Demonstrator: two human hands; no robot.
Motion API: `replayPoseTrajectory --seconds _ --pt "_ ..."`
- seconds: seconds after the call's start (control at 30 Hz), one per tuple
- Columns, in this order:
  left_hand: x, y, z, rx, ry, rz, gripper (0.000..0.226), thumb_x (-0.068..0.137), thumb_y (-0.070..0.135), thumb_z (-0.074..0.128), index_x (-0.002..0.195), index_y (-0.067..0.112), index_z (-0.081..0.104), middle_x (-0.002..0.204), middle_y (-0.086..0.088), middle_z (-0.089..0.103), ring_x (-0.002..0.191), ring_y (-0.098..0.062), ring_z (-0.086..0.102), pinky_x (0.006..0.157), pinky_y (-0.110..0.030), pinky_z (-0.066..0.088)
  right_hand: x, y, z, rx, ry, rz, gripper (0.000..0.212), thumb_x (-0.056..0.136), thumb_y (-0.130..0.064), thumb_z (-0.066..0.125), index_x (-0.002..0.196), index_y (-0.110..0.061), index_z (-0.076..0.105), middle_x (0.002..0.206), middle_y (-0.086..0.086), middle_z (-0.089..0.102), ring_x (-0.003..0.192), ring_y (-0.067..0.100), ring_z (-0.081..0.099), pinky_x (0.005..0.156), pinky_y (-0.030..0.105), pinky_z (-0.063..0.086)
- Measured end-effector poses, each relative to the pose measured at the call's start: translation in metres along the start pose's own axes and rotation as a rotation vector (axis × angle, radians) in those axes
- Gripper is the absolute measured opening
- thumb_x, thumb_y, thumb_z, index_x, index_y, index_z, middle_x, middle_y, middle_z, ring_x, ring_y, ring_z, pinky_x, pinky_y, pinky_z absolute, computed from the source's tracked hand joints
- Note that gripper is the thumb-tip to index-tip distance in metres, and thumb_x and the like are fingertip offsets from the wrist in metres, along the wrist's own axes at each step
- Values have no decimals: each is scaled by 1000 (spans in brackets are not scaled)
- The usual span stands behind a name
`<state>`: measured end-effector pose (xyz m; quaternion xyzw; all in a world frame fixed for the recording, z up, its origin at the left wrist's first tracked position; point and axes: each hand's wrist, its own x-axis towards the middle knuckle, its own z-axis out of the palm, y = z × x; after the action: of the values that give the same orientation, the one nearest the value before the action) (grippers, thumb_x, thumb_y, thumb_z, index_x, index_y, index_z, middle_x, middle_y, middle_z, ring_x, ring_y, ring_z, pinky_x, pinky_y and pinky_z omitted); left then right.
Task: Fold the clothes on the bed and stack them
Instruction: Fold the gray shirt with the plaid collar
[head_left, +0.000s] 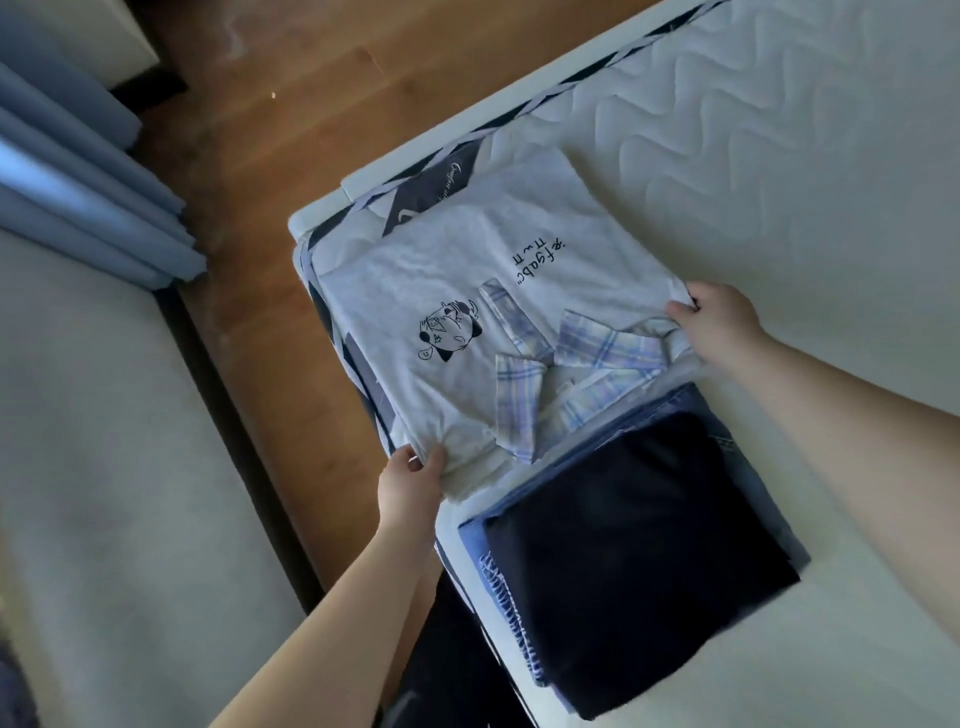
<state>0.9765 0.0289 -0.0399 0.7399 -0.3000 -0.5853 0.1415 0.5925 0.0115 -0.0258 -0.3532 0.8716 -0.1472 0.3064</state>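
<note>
floor (270, 119): brown wooden boards, running beside the bed's edge
curtain (78, 182): blue, hanging in folds at the left, its hem at the floor
wall (104, 441): pale, at the lower left, with a dark strip along its foot
label (452, 182): dark, with pale script, at the mattress corner

Two hands were visible: one left hand (413, 480) and one right hand (719, 325). One grey printed shirt (467, 270) (plaid-collared) lay beside one stack of folded dark clothes (634, 551) on one mattress (779, 156).
</note>
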Motion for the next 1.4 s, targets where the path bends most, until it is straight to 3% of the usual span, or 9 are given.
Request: replayPoseTrajectory --seconds 0.3,0.5,0.6,0.7,0.8,1.03,1.17,1.3,1.4 --pt "11 -13 5 151 -42 -29 21 89 30 68 99 13 60 104 -10 68 87 -30 70 80 -49 59 -13 34 18 -67 31 3 16 94 -17 59 89 -3 65 89 17 68 81 30 58 62 30 30" --pt "12 3 -7 282 -21 18 38 89 40 68 116 18 53 98 1 65 78 -18 68 79 -44 60 -12 28 18 -43 69 42 20 93 -15 55 108 -5 64 104 14 67 100 34 60 71 28 34" --pt "17 14 -8 135 -29 -18 34 90 43 65 112 21 53 100 1 66 87 -18 67 81 -36 58 -18 23 26 78 52 132 31 94 -30 57 116 -8 58 96 7 60 85 27 56 67 27 32" --pt "24 21 -6 12 -20 -42 22 94 31 63 109 16 58 100 -1 67 88 -17 67 67 -29 56 -20 23 35 161 95 175 20 89 -23 60 104 -10 62 85 4 59 70 21 51 52 26 32" --pt "29 15 -8 -22 -22 -12 14 95 28 63 104 17 62 95 -1 70 83 -18 69 58 -25 55 -17 31 34 241 202 158 3 88 -15 64 89 -14 66 78 2 62 70 20 54 59 27 36" --pt "32 13 -14 97 -12 -6 32 89 34 69 113 15 58 98 -2 69 86 -21 68 70 -32 55 -20 33 34 4 80 171 5 92 -14 57 91 -10 60 83 10 60 77 27 54 53 27 31" --pt "32 40 -25 286 282 314 24 88 35 61 105 24 49 93 1 56 85 -24 59 66 -34 50 -19 -2 33 -63 236 246 40 92 -18 52 131 -13 52 130 18 52 116 38 48 93 42 41" --pt "53 74 -20 691 290 839 31 92 18 57 123 15 53 120 -3 56 116 -23 51 100 -33 38 -9 -62 51 -110 274 -81 51 92 -17 55 142 -12 44 143 17 44 127 39 41 101 44 34" --pt "82 110 -4 1014 167 1002 54 97 20 43 149 18 30 158 -3 27 149 -21 15 120 -39 9 3 -106 80 -192 187 -362 54 96 -20 52 146 -8 38 152 13 37 139 33 33 111 44 28"
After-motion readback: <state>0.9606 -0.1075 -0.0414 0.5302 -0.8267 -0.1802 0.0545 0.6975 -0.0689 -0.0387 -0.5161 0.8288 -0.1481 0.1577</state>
